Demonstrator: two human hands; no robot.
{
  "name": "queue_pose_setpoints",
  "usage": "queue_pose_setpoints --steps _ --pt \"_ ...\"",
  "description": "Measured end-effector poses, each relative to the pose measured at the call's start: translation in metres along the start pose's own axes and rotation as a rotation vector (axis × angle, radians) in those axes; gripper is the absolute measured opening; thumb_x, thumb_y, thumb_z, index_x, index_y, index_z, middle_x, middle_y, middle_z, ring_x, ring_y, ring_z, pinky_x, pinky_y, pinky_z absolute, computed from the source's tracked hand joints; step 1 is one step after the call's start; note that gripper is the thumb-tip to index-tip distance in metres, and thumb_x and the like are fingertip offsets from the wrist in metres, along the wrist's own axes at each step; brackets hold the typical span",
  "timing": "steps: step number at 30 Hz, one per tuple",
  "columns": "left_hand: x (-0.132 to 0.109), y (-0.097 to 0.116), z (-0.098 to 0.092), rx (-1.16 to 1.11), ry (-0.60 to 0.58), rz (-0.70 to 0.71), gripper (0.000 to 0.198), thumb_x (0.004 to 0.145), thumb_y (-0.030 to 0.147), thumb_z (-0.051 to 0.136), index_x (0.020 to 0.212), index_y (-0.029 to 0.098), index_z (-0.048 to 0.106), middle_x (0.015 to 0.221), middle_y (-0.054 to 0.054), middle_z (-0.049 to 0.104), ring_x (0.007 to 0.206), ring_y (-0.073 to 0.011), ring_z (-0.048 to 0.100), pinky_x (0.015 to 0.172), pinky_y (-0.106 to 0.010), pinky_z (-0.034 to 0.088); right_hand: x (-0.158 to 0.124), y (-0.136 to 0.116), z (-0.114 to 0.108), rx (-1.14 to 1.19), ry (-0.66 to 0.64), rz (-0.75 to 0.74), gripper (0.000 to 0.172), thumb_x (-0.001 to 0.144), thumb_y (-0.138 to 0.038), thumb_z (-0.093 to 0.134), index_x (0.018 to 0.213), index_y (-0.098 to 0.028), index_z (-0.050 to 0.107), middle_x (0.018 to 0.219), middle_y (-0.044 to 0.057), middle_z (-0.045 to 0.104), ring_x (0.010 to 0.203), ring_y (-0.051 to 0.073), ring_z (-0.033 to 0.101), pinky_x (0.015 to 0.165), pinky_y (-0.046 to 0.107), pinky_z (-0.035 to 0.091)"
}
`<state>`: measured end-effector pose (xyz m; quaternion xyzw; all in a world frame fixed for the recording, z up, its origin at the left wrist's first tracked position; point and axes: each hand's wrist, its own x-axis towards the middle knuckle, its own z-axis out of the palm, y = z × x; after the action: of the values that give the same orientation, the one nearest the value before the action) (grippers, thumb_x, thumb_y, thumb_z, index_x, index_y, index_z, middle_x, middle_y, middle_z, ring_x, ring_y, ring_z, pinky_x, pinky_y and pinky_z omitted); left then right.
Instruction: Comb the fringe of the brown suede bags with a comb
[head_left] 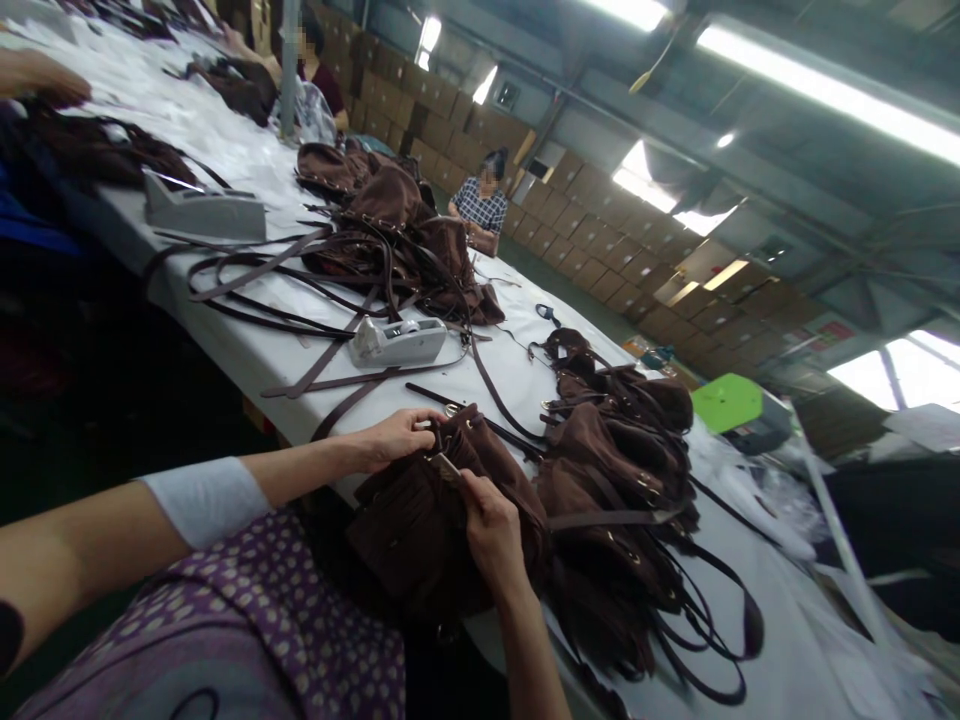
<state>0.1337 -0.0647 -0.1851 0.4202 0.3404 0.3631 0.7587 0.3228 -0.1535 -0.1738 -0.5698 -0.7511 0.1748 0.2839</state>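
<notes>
A dark brown bag (420, 530) with metal eyelets and fringe-like strips rests at the table's near edge, in front of my body. At its top edge, my left hand (405, 437) is closed, thumb and fingers pinching the bag's upper edge near a strap end. My right hand (489, 510) is closed on a small light-coloured flat piece (445, 466) at the bag's front; whether this is a metal fitting or a tag I cannot tell. Both hands are close together. The fingertips partly hide what they grip.
More brown bags (607, 470) with long straps lie on the right, and another pile (397, 210) lies farther up the white table (517, 290). Two grey tape dispensers (401, 343) stand left of centre. Co-workers (482, 203) sit around the table; stacked cartons (592, 230) line the wall.
</notes>
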Motion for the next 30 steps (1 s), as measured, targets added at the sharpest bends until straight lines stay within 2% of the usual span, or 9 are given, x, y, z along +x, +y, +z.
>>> queue_pose_setpoints --steps 5,9,13,17,19,22,26,28,30 --pt "0.006 -0.009 -0.011 -0.024 0.092 -0.035 0.036 0.059 0.010 0.057 0.094 0.018 0.060 0.069 -0.001 0.065 0.056 -0.0137 0.057 0.052 -0.023 0.043 0.005 0.007 0.014 0.155 -0.148 0.008 0.026 0.091 -0.023 0.047 0.107 -0.023 0.068 0.097 0.004 0.071 0.090 0.020 0.065 0.080 0.028 0.049" --pt "0.010 -0.016 -0.015 -0.014 0.139 -0.053 0.030 0.055 0.006 0.054 0.084 0.016 0.060 0.064 0.000 0.063 0.053 -0.0127 0.055 0.051 -0.023 0.043 0.001 0.004 0.017 0.116 -0.272 -0.024 0.027 0.087 -0.018 0.050 0.105 -0.024 0.070 0.098 0.004 0.072 0.090 0.020 0.066 0.081 0.029 0.049" --pt "0.015 -0.015 -0.014 -0.034 0.175 -0.072 0.030 0.053 0.007 0.055 0.082 0.015 0.058 0.060 -0.001 0.062 0.049 -0.0148 0.055 0.048 -0.026 0.043 -0.009 -0.009 0.017 0.008 -0.385 -0.093 0.029 0.084 -0.015 0.051 0.102 -0.026 0.071 0.090 0.002 0.073 0.083 0.018 0.066 0.072 0.024 0.047" --pt "0.029 0.007 -0.012 -0.078 0.246 0.011 0.027 0.055 0.009 0.055 0.081 0.016 0.057 0.059 0.000 0.060 0.048 -0.0140 0.053 0.048 -0.025 0.043 -0.016 -0.020 0.013 0.011 -0.516 -0.114 0.022 0.081 -0.011 0.050 0.085 -0.021 0.070 0.074 -0.001 0.069 0.068 0.015 0.063 0.056 0.019 0.040" --pt "0.040 0.022 -0.014 -0.099 0.304 0.117 0.027 0.058 0.011 0.054 0.084 0.017 0.057 0.062 0.002 0.059 0.052 -0.0118 0.054 0.051 -0.023 0.044 -0.016 -0.019 0.009 0.040 -0.476 -0.085 0.022 0.082 -0.009 0.048 0.085 -0.019 0.068 0.074 -0.002 0.068 0.068 0.013 0.063 0.056 0.018 0.039" --pt "0.053 0.032 -0.023 -0.089 0.402 0.250 0.029 0.060 0.010 0.054 0.088 0.019 0.054 0.068 0.004 0.059 0.057 -0.0095 0.054 0.054 -0.020 0.043 -0.020 -0.014 0.007 -0.039 -0.253 -0.135 0.025 0.085 -0.008 0.046 0.101 -0.018 0.063 0.084 0.002 0.069 0.075 0.015 0.063 0.064 0.021 0.043" --pt "0.057 0.009 -0.039 -0.036 0.506 0.261 0.023 0.061 0.010 0.056 0.081 0.018 0.050 0.064 0.004 0.056 0.056 -0.0100 0.051 0.052 -0.020 0.039 -0.044 -0.021 0.033 -0.366 0.026 -0.510 0.029 0.087 -0.006 0.038 0.105 -0.014 0.060 0.075 0.007 0.065 0.065 0.020 0.059 0.061 0.030 0.043" --pt "0.055 -0.006 -0.046 -0.022 0.508 0.249 0.020 0.062 0.011 0.055 0.080 0.018 0.048 0.062 0.004 0.054 0.055 -0.0103 0.049 0.052 -0.021 0.039 -0.056 -0.027 0.048 -0.418 0.083 -0.716 0.025 0.089 -0.008 0.039 0.100 -0.015 0.061 0.069 0.005 0.061 0.059 0.020 0.055 0.059 0.033 0.043" --pt "0.051 -0.015 -0.047 -0.020 0.473 0.258 0.020 0.063 0.012 0.053 0.081 0.019 0.047 0.063 0.005 0.054 0.057 -0.0099 0.049 0.054 -0.020 0.039 -0.059 -0.029 0.049 -0.384 0.076 -0.784 0.024 0.092 -0.012 0.039 0.100 -0.016 0.061 0.068 0.003 0.060 0.058 0.019 0.054 0.057 0.032 0.042"
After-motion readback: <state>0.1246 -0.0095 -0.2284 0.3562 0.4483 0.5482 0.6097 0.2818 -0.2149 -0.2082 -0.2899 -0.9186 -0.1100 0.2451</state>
